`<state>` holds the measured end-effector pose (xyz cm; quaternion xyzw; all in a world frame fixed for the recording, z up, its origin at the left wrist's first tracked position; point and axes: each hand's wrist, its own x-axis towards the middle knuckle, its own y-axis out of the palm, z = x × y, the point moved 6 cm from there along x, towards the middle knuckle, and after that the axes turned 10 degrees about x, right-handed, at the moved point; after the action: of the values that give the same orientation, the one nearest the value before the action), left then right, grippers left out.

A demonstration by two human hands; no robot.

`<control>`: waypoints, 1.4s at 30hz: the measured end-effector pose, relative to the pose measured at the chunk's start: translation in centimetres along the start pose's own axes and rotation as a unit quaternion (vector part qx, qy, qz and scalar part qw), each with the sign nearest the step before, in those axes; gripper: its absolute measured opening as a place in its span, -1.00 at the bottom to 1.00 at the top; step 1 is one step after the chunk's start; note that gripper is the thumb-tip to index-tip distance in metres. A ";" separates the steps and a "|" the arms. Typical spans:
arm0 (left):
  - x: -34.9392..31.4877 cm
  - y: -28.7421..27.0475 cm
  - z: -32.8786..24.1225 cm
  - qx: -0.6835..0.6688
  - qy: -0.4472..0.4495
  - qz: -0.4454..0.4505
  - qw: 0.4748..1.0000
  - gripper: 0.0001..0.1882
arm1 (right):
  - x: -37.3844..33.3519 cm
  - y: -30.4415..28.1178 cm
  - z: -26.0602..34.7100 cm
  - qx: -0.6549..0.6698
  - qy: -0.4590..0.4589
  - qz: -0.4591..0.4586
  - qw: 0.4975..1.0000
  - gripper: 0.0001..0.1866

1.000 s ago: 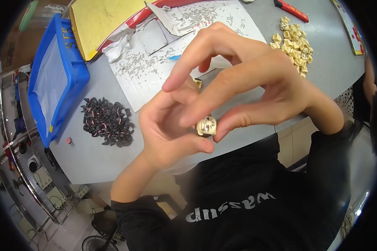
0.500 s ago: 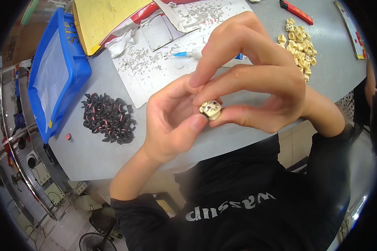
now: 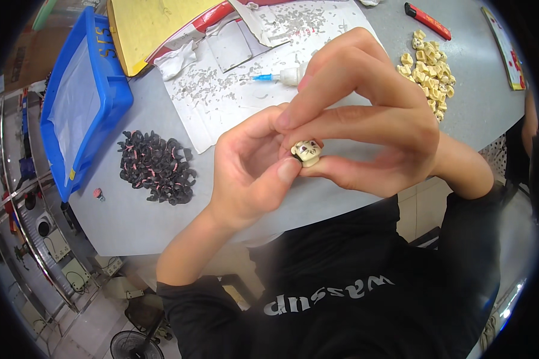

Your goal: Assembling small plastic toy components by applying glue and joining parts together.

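A small cream toy animal head with a painted dark face and whiskers is pinched between my two hands above the table. My left hand has its thumb against the head's left side; its fingers curl behind, partly hidden. The thumb of my right hand presses from below right, and its fingers arch over the top. A bit of something dark shows by my left thumb, too small to make out. To the left of my hands lies a pile of small black pieces with pink parts.
Behind my hands, a white sheet strewn with grey scraps holds a white bottle with a blue nozzle. A blue bin stands left. Cream pieces and a red-handled tool lie right. A small pink piece sits near the left edge.
The toy head has turned slightly and moved a little to the right between my fingers. My right hand appears slightly lower. Both hands keep their pinch.
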<state>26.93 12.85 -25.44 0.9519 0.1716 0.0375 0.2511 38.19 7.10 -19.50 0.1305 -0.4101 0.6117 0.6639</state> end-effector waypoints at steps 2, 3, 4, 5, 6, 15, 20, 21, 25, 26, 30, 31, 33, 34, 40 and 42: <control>0.0 -0.1 0.2 -0.009 -0.008 -0.009 1.000 -0.62 | 0.2 -0.1 -0.1 0.008 0.011 0.007 1.000 -0.73; 0.0 -0.2 0.2 -0.023 -0.009 -0.003 1.000 -0.62 | 0.2 -0.1 0.0 0.007 0.010 0.007 1.000 -0.73; 0.0 -0.1 0.2 -0.036 -0.010 0.003 0.999 -0.62 | 0.2 -0.2 0.0 0.008 0.013 0.011 1.000 -0.73; 0.0 -0.1 0.2 -0.036 -0.010 0.003 0.999 -0.62 | 0.2 -0.2 0.0 0.008 0.017 0.016 1.000 -0.73; 0.0 0.0 0.1 -0.035 -0.014 0.003 0.999 -0.63 | 0.2 -0.2 0.1 0.008 0.016 0.016 1.000 -0.73; 0.0 -0.1 0.1 0.003 -0.022 -0.009 1.000 -0.66 | 0.2 0.1 -0.1 -0.002 0.010 0.024 1.000 -0.72; 0.4 0.1 0.0 0.006 -0.006 -0.005 1.000 -0.68 | 0.1 0.0 0.1 -0.013 0.003 0.017 1.000 -0.67; 0.4 0.1 0.0 0.008 -0.009 -0.003 1.000 -0.69 | 0.0 0.1 0.1 -0.012 0.002 0.017 1.000 -0.67; 0.4 0.2 -0.1 0.011 -0.013 -0.011 1.000 -0.74 | 0.0 0.2 0.3 -0.042 -0.020 0.028 0.999 -0.65; 0.4 0.4 -0.2 0.011 -0.011 -0.011 1.000 -0.74 | 0.0 0.2 0.4 -0.049 -0.031 0.027 0.998 -0.65; 0.2 0.3 -0.1 0.017 -0.036 -0.037 0.998 -0.75 | 0.1 0.1 0.7 -0.060 -0.031 0.043 0.997 -0.65; 0.2 0.3 -0.1 0.017 -0.043 -0.031 0.998 -0.75 | 0.2 0.2 0.7 -0.063 -0.029 0.044 0.997 -0.66; 0.4 0.6 -0.3 0.012 -0.042 -0.046 0.998 -0.75 | 0.3 0.3 0.7 -0.066 -0.030 0.046 0.996 -0.67; 0.4 0.7 -0.4 0.005 -0.043 -0.060 0.997 -0.75 | 0.3 0.2 0.7 -0.080 -0.031 0.047 0.995 -0.68; 0.6 0.5 -0.4 0.035 -0.043 -0.033 0.998 -0.75 | 0.3 0.2 0.7 -0.093 -0.029 0.051 0.994 -0.75; 0.6 0.5 -0.4 0.041 -0.037 -0.025 0.998 -0.75 | 0.2 0.2 0.7 -0.085 -0.027 0.053 0.995 -0.76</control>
<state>27.56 12.82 -24.82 0.9577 0.1870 -0.0107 0.2184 37.70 6.86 -18.99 0.0676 -0.4847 0.6053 0.6278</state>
